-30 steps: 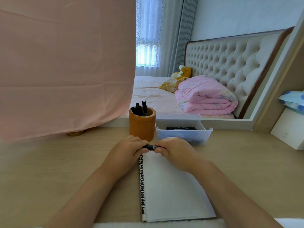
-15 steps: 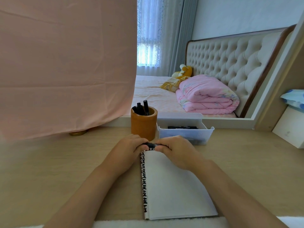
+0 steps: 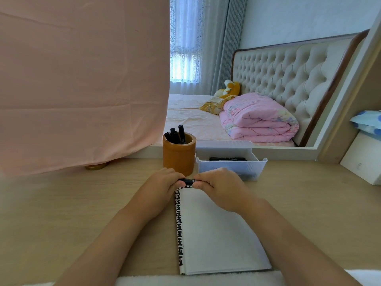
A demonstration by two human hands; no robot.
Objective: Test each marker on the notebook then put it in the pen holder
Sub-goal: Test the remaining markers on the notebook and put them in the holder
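A pale wood desk [image 3: 61, 213] faces a bedroom with a tufted bed [image 3: 288, 75]. The left hand [image 3: 158, 186] and right hand [image 3: 216, 188] both clamp their fingers on 1 black marker [image 3: 187, 183] over the notebook's [image 3: 216, 234] far edge. Just past the fingers stand the pen holder [image 3: 179, 157] and a clear tray [image 3: 231, 168]. The marker's print is too small to read.

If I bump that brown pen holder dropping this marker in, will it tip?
Probably not: the pen holder looks squat, wide and thick-walled. The markers inside likely add little top weight. It might slide on the smooth-looking desk.
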